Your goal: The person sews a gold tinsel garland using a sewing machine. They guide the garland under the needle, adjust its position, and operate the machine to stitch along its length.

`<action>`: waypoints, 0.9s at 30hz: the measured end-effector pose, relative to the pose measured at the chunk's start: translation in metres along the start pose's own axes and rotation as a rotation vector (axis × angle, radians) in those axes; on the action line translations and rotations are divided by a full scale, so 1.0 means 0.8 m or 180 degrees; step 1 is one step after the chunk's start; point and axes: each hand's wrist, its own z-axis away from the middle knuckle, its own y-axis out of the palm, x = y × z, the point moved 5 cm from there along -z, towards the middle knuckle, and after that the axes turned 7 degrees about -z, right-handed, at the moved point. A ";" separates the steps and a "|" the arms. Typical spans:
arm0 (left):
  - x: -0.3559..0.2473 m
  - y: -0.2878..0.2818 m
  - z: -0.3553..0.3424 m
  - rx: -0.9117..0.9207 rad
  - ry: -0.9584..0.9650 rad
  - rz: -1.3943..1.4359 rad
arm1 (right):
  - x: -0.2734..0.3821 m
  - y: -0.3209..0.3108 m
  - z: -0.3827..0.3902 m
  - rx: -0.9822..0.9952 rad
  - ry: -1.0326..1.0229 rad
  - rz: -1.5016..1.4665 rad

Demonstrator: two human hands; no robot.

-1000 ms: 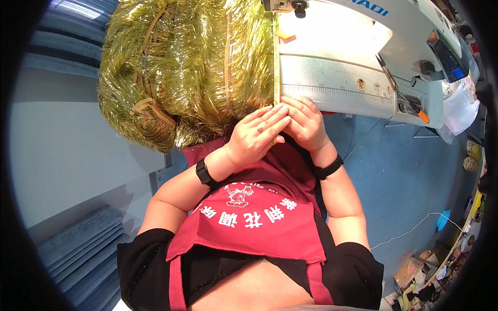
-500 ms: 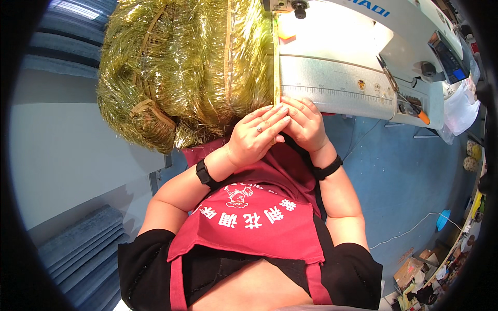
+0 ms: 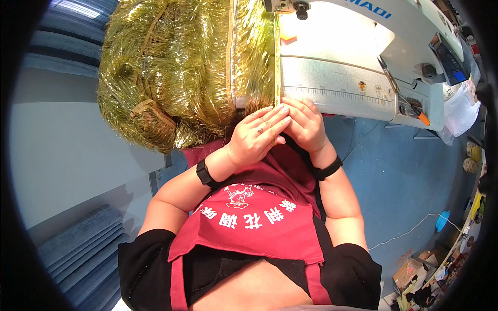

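A bulky heap of gold-green tinsel fabric lies left of the white sewing machine. Its narrow yellowish edge strip runs straight from beneath the machine head toward me. At the near end of that strip my left hand and my right hand meet, fingertips together and pinched on it. The left fingers partly cover the right ones. Exactly how each thumb grips is hidden.
A metal bed plate with a ruler scale borders my right hand. Scissors and an orange-handled tool lie further right. An orange piece sits near the machine head. Blue-grey folded material is at the lower left.
The tinsel beside the strip has shifted slightly, baring a pale patch near my left fingers. Both hands stay in nearly the same place, still on the strip.
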 end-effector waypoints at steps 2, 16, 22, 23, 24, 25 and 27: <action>0.000 0.000 0.000 0.0000 0.0003 -0.0001 | 0.001 0.000 0.000 -0.0010 -0.0007 0.0000; -0.001 -0.003 0.003 -0.0021 0.0027 -0.0020 | 0.003 0.002 0.002 -0.0027 -0.0019 0.0018; -0.002 -0.004 0.002 -0.0015 0.0026 -0.0039 | 0.003 0.002 0.002 -0.0025 -0.0012 -0.0007; -0.002 -0.004 0.002 -0.0021 0.0028 -0.0036 | 0.003 0.002 0.002 -0.0029 -0.0012 -0.0015; -0.002 -0.004 0.001 -0.0021 0.0023 -0.0030 | 0.003 0.002 0.002 -0.0028 -0.0003 -0.0008; -0.003 -0.004 0.002 -0.0025 0.0032 -0.0035 | 0.003 0.003 0.002 -0.0038 -0.0016 -0.0030; -0.003 -0.004 0.002 -0.0013 0.0030 -0.0034 | 0.003 0.003 0.003 -0.0035 -0.0016 -0.0025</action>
